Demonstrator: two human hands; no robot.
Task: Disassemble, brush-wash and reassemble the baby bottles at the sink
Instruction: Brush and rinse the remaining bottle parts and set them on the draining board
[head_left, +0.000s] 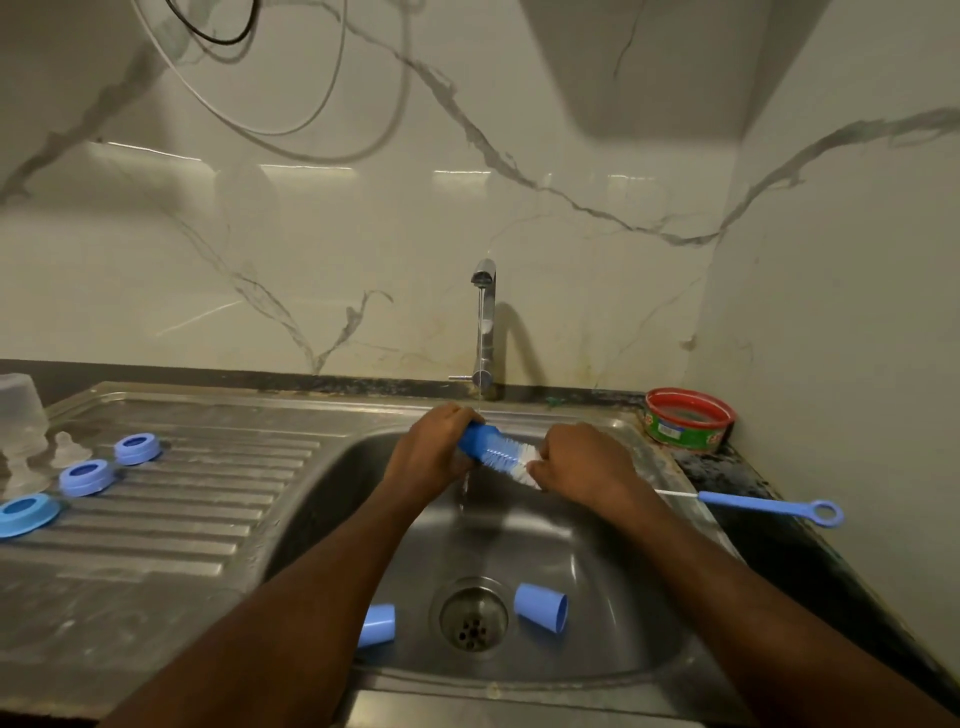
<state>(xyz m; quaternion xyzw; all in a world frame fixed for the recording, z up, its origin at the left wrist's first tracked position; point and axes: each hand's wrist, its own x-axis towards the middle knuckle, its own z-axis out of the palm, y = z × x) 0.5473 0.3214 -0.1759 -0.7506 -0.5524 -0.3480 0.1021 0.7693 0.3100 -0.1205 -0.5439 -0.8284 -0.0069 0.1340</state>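
We see the steel sink (597, 639) with its tap (485, 332) running. Under the tap, our left hand (434, 460) is closed round a blue cap (475, 441); our right hand (576, 465) grips the blue-and-white bottle brush (506, 454), bristles in the cap. Two blue caps (540, 607) lie by the drain.

Dim warm light, wide-angle edge distortion.

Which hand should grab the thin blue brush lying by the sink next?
Probably the right hand. The thin brush lies on the counter just right of it, while the left hand grips the big brush handle, farther away across the sink.
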